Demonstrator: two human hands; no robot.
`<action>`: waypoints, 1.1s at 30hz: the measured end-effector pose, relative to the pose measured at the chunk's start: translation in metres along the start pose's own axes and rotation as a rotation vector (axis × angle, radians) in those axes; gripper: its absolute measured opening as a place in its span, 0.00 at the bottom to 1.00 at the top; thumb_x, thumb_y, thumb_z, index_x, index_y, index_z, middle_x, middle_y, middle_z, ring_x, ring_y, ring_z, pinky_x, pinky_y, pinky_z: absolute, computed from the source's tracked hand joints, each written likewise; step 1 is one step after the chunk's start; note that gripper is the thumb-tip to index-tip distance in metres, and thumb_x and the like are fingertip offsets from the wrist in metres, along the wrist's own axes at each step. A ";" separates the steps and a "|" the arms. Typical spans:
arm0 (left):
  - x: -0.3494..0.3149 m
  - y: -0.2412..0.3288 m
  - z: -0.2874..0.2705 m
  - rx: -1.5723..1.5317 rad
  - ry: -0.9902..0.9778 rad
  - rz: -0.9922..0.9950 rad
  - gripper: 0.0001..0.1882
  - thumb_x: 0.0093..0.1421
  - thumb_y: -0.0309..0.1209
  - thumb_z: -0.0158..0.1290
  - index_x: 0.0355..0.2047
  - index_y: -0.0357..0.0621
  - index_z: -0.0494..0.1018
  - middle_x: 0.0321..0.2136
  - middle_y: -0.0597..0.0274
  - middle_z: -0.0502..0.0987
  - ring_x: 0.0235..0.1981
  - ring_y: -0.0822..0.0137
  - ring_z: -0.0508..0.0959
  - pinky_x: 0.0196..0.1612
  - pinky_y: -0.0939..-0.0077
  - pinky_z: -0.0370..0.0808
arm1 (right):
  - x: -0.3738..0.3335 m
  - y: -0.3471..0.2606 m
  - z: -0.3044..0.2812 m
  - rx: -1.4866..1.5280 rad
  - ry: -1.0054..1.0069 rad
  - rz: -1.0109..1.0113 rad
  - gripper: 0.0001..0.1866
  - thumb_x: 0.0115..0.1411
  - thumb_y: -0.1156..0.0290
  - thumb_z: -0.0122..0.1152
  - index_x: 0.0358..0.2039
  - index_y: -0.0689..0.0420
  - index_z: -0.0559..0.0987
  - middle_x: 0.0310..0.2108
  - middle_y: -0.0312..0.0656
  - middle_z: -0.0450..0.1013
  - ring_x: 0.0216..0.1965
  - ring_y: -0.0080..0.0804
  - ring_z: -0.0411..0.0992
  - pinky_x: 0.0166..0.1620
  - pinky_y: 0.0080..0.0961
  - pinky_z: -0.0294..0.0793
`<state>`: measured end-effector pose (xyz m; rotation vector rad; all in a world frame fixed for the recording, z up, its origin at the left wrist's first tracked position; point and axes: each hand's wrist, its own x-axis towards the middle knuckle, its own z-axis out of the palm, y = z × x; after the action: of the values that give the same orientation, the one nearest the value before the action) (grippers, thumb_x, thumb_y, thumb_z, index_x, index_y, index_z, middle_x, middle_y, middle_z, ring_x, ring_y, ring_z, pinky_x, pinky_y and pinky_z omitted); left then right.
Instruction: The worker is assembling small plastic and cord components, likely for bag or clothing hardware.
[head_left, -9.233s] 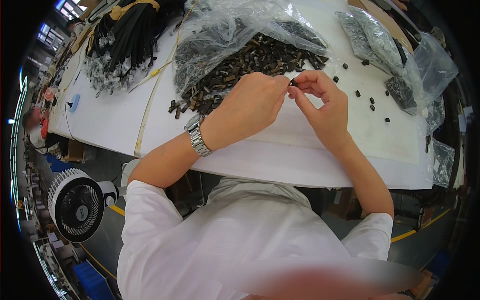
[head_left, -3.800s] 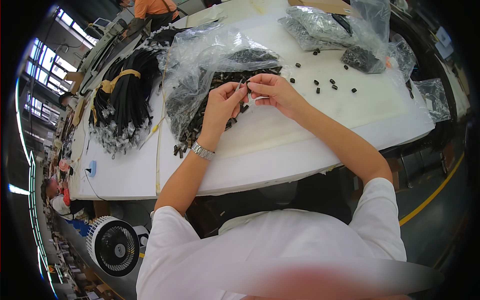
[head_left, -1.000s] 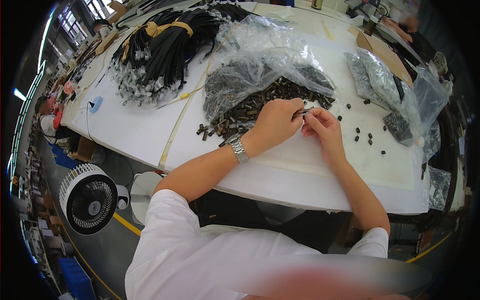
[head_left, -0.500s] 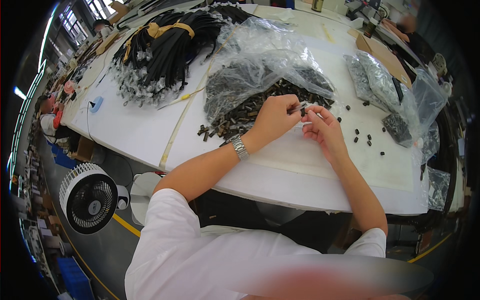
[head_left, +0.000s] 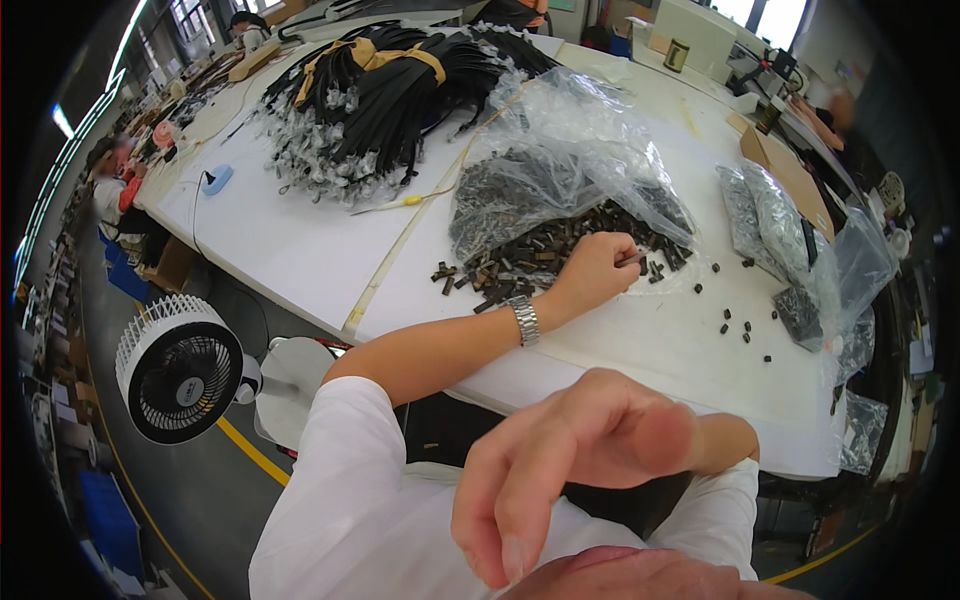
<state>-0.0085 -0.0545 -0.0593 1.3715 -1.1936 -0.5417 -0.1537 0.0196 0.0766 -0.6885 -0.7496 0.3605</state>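
Note:
My left hand, with a metal watch at the wrist, is closed on a thin grey strip-like piece whose end sticks out past the fingers. Just beyond it lies a pile of small dark brown and black pieces, spilling from a clear plastic bag. Large and close to the camera, my right hand is raised over the table's near edge, away from the pile. Its fingers are bent but apart, with nothing visible in them.
Several loose dark pieces lie to the right, near filled clear bags and a cardboard box. At the far left is a bundle of black straps; a yellow-handled tool lies nearer. A white fan stands left.
My right hand has left the left hand's side and come up and back toward me. The left hand keeps its thin piece over the pile's near edge. The view has shifted.

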 end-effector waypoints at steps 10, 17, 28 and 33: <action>-0.007 0.005 0.001 -0.038 0.027 0.014 0.06 0.59 0.25 0.55 0.27 0.34 0.75 0.17 0.59 0.78 0.19 0.73 0.78 0.27 0.74 0.73 | 0.026 0.024 -0.013 0.226 0.009 0.126 0.36 0.75 0.40 0.44 0.56 0.66 0.75 0.52 0.49 0.71 0.53 0.35 0.71 0.58 0.34 0.68; -0.005 0.002 0.002 0.017 0.038 0.081 0.07 0.59 0.26 0.56 0.26 0.34 0.75 0.16 0.57 0.79 0.18 0.70 0.79 0.27 0.72 0.73 | 0.027 0.013 -0.012 0.206 0.045 0.143 0.31 0.76 0.43 0.44 0.49 0.64 0.76 0.50 0.44 0.70 0.53 0.31 0.69 0.57 0.33 0.67; -0.008 0.006 -0.002 0.001 0.010 0.056 0.07 0.59 0.26 0.56 0.27 0.34 0.76 0.17 0.57 0.79 0.19 0.71 0.78 0.27 0.72 0.73 | 0.026 0.025 -0.017 0.239 0.017 0.066 0.29 0.76 0.45 0.48 0.46 0.64 0.76 0.48 0.45 0.71 0.50 0.32 0.68 0.56 0.30 0.67; -0.007 0.009 -0.001 0.015 -0.004 0.056 0.07 0.59 0.26 0.56 0.27 0.34 0.76 0.17 0.58 0.79 0.19 0.71 0.79 0.28 0.72 0.73 | 0.025 0.014 -0.009 0.204 0.083 0.128 0.29 0.75 0.44 0.51 0.48 0.64 0.76 0.48 0.43 0.71 0.50 0.30 0.69 0.54 0.28 0.68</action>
<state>-0.0128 -0.0462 -0.0531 1.3460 -1.2380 -0.4968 -0.1310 0.0386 0.0747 -0.5566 -0.5825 0.5144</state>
